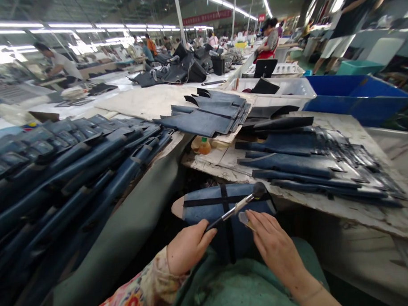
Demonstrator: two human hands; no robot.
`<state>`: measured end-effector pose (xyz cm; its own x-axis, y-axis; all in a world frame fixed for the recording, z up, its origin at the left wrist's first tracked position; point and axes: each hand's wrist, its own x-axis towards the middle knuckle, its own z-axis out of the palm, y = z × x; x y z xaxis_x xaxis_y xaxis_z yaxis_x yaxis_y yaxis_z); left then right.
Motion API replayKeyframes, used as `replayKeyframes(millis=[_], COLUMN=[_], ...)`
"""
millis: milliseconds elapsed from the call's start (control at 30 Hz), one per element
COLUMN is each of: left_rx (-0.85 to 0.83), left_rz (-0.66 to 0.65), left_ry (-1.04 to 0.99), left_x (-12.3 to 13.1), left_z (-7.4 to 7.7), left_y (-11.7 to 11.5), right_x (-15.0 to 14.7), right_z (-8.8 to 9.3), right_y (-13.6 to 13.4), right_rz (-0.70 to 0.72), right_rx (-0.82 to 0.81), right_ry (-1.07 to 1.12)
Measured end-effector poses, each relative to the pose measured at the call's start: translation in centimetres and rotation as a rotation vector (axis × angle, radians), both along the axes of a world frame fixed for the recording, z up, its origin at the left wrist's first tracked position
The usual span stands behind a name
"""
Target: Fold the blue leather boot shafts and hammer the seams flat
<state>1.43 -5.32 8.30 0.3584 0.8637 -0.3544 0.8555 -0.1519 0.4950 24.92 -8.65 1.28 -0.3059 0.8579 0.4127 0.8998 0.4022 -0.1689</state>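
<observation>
My left hand (190, 247) is closed around the dark handle of what looks like a hammer (230, 212), with a metal shaft and a dark rounded head. The tool slants up to the right, over a dark blue leather-like panel (205, 195) crossed by black strips. This panel lies in front of my lap, and a pale tip shows at its left end. Close to the panel's right side, my right hand (272, 237) has its fingers pressed together on a small pale translucent piece (244, 219). Fingers hide part of that piece.
Long dark blue pieces (71, 175) lie heaped on the left table. More blue panels (209, 115) are stacked ahead, and others (288, 163) fan out on the right board. A small orange bottle (204, 146) stands between. Behind are a blue bin (356, 105) and several people working.
</observation>
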Motion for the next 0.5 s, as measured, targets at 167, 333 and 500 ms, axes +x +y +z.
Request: replayKeyframes(millis=[167,333,500], left_rx=[0.0,0.012,0.166], left_rz=[0.193,0.406,0.564], left_ry=[-0.182,-0.109,-0.035], left_x=[-5.2,-11.1,-16.1], left_z=[0.1,-1.4,-5.0], left_y=[-3.1,-6.9,-9.9], right_x=[0.2,0.3,0.5], right_z=[-0.2,-0.1,-0.2], right_y=[0.2,0.4,0.5], right_rz=[0.025,0.044,0.026], right_rx=[0.022,0.024,0.003], right_ry=[0.007,0.021,0.026])
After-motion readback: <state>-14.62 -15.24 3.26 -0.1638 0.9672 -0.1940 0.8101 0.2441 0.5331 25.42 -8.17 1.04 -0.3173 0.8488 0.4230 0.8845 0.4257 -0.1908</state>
